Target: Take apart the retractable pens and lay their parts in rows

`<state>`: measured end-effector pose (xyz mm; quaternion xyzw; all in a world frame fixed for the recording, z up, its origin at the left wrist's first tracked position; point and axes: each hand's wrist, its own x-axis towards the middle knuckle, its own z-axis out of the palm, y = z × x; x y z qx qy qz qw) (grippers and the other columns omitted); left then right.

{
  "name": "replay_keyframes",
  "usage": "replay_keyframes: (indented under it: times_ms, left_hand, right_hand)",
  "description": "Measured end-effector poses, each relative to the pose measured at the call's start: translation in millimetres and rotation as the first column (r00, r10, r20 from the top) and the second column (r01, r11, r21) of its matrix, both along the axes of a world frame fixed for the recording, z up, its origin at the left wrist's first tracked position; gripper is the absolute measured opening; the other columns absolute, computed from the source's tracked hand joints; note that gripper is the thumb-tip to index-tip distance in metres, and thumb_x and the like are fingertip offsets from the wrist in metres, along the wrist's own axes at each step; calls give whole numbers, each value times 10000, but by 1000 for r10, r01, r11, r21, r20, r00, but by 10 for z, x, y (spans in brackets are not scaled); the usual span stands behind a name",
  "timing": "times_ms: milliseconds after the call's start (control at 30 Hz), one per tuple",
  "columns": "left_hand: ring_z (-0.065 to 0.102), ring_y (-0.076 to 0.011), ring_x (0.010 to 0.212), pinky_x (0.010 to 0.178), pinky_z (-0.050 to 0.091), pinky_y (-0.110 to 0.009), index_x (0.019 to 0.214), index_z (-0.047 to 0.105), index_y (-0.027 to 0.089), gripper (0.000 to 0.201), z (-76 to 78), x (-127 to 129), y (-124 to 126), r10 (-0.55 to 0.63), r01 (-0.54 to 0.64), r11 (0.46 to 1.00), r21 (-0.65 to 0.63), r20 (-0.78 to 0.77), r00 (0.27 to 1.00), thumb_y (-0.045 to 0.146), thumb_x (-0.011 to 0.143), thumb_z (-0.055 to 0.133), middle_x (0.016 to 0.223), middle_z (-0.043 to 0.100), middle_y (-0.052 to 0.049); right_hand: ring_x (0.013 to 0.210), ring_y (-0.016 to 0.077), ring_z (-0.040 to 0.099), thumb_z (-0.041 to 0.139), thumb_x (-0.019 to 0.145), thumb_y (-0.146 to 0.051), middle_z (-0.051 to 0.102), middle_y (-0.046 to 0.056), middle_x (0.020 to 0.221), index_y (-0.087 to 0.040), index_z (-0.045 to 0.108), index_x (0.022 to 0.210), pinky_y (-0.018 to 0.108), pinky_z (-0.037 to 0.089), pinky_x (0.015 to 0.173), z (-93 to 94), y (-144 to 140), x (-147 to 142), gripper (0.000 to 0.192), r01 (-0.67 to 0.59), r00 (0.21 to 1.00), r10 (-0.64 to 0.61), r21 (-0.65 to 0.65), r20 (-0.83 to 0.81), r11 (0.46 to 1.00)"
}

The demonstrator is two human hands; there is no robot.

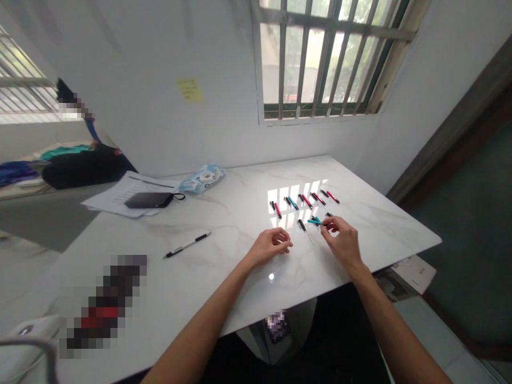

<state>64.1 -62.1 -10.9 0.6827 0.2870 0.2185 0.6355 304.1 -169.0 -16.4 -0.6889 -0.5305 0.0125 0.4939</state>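
My right hand pinches one end of a slim teal and black pen piece just above the white table. Another teal part and a small black piece lie by those fingertips, partly hidden. My left hand rests at the table with loosely curled fingers, a little apart, and nothing visible in them. Between the hands lies a black pen part with a thin pale refill. Farther back is a row of pens in parts: a red one, a teal one and several more red ones.
To the left lies a white and black pen. Papers, a black pouch and a blue-white packet sit at the back left. A blurred dark object is at front left. The table's right corner juts out.
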Motion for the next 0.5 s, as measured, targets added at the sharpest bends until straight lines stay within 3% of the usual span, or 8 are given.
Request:
replay_keyframes:
  times_ms: [100, 233, 333, 500]
  left_hand:
    - [717, -180, 739, 669, 563, -283, 874, 710, 179, 210, -6, 40, -25, 14, -3, 983, 183, -60, 998, 371, 819, 776, 904, 770, -82]
    - [630, -148, 706, 656, 522, -254, 810, 733, 189, 96, 7, 107, -33, 113, -54, 895, 444, -108, 988, 280, 815, 704, 863, 724, -51]
    - [620, -136, 675, 667, 508, -245, 793, 724, 194, 61, 26, 203, -23, 139, -21, 851, 524, -186, 973, 221, 797, 669, 795, 709, -16]
    - [684, -142, 702, 695, 494, -247, 855, 738, 212, 85, 14, 455, -4, 165, 18, 823, 568, -269, 949, 186, 805, 674, 786, 745, 10]
  right_hand:
    - [809, 237, 668, 613, 935, -249, 730, 65, 920, -222, 679, 920, 387, 511, 811, -148, -28, -16, 73, 20, 978, -2, -82, 207, 996]
    - [895, 260, 654, 610, 939, -214, 744, 67, 918, -221, 680, 925, 389, 471, 887, -192, -51, -86, 72, 59, 942, 5, -180, 337, 982]
    - [947, 268, 643, 623, 941, -212, 771, 64, 963, -210, 716, 996, 385, 445, 930, -142, -45, -135, 108, 90, 934, 4, -245, 357, 965]
    - [978, 274, 650, 629, 956, -225, 793, 83, 1011, -188, 751, 1127, 365, 442, 916, -71, 13, -183, 213, 96, 944, 29, -355, 329, 930]
